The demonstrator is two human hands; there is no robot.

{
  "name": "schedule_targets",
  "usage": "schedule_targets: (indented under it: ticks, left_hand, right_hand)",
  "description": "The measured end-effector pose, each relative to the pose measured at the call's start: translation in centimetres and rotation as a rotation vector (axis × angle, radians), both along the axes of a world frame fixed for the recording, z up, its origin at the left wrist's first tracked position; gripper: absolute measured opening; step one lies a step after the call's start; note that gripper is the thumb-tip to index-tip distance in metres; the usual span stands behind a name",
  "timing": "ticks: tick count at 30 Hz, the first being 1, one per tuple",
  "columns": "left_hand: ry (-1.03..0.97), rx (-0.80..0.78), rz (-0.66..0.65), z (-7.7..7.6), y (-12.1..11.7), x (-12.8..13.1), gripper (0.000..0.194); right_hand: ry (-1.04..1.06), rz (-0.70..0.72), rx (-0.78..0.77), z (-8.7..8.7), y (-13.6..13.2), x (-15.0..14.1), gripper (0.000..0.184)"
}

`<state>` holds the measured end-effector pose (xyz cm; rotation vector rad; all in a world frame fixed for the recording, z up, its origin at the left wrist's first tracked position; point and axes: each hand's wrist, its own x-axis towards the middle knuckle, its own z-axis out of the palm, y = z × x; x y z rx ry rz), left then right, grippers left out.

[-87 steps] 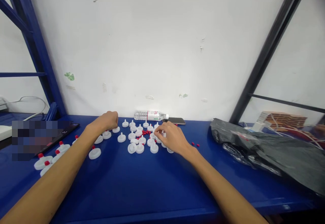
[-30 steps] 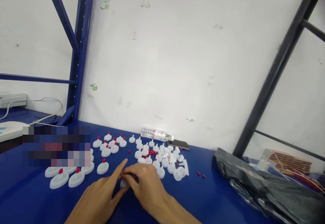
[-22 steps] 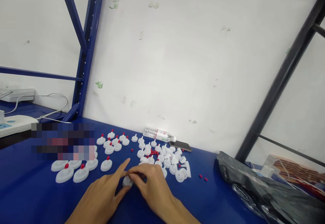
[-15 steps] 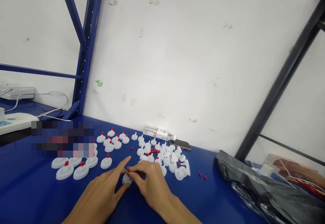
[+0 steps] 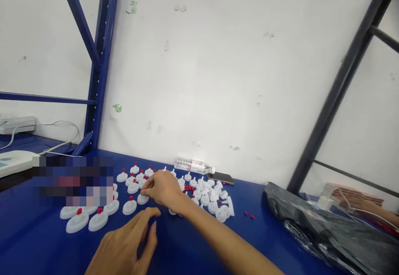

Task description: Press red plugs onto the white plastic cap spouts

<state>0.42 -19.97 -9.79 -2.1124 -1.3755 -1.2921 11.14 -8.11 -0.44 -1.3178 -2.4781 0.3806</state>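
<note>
My right hand (image 5: 160, 188) reaches left across the blue table (image 5: 264, 241), its fingers pinched on the top of a white cap (image 5: 142, 199) that rests on the table. That cap stands beside a group of white caps with red tips (image 5: 129, 206). My left hand (image 5: 127, 241) hovers low near the front, fingers loosely apart and holding nothing. Behind my right wrist lies a pile of bare white caps (image 5: 206, 199), with small red plugs (image 5: 188, 188) scattered among them.
A clear water bottle (image 5: 193, 165) and a phone (image 5: 220, 178) lie by the white wall. A crumpled black plastic bag (image 5: 327, 225) covers the table's right side. Blue rack posts (image 5: 99, 59) stand left, a black strut (image 5: 336, 88) right. Another person's hand (image 5: 358, 204) shows far right.
Both hands were together on one white cap in front of me. My right hand has carried it left to the red-tipped group, and my left hand has let go and dropped back.
</note>
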Motion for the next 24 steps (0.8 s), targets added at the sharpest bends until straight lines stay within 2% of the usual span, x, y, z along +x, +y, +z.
schedule_targets:
  ticks: [2, 5, 10, 15, 20, 22, 24]
  left_hand:
    - [0.010, -0.004, -0.006, -0.4, 0.2, -0.2, 0.023]
    - [0.005, -0.026, -0.014, -0.5, 0.3, -0.3, 0.020]
    - [-0.057, -0.134, -0.011, -0.1, 0.2, 0.2, 0.019]
    - [-0.116, -0.301, -0.002, 0.7, 0.2, 0.8, 0.025]
    - [-0.123, -0.426, 0.000, 0.9, -0.1, 0.6, 0.034]
    - [-0.129, -0.458, 0.002, 0.8, -0.1, 0.5, 0.036]
    - [-0.144, -0.483, 0.006, 0.6, 0.0, 0.4, 0.038]
  right_hand:
    - [-0.003, 0.020, -0.018, 0.5, 0.5, -0.2, 0.031]
    - [0.008, 0.005, 0.040, 1.4, -0.1, 1.1, 0.057]
    - [-0.021, -0.077, 0.196, 2.4, -2.3, 6.7, 0.034]
    - [-0.066, 0.011, 0.218, 0.9, -3.0, 11.5, 0.026]
    - [-0.048, -0.017, 0.252, -1.2, -3.0, 11.6, 0.032]
    - [-0.083, -0.015, 0.263, -1.5, -3.2, 11.1, 0.035]
    - [-0.097, -0.002, 0.250, -1.6, -3.5, 10.8, 0.031]
